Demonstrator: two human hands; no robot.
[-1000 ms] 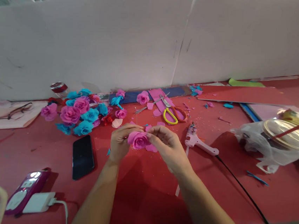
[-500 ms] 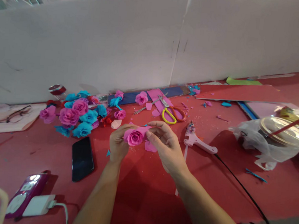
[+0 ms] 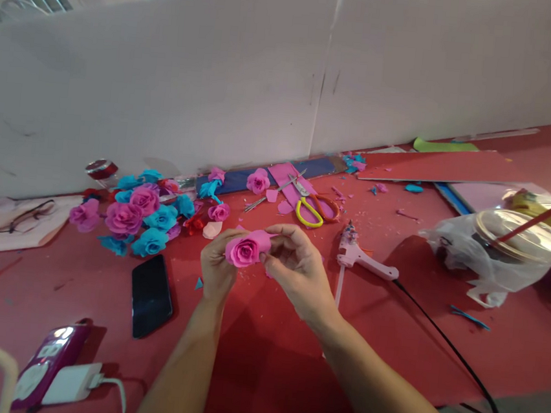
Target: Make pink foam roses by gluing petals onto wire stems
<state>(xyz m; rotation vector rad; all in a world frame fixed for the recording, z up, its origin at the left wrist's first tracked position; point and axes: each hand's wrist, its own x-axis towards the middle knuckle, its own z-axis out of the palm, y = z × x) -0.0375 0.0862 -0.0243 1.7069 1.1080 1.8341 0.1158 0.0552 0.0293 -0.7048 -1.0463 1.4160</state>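
Head cam: left hand (image 3: 216, 271) & right hand (image 3: 301, 274) pinch pink paper rose (image 3: 244, 251), prob. nearly wrapped; finished roses (image 3: 126, 217) piled nearby.

- I see the paper rose (image 3: 244, 250) held between the left hand (image 3: 215, 269) and right hand (image 3: 298, 270), above the table (image 3: 260, 361).
- The phone (image 3: 151, 294) lies left of the left hand.
- The heap of paper flowers (image 3: 138, 216) sits behind the phone.
- The scissors (image 3: 314, 209) lie behind the hands, before the partition (image 3: 219, 84).
- The glue gun (image 3: 365, 262) lies right of the right hand, with the bagged cup (image 3: 520, 246) farther right.
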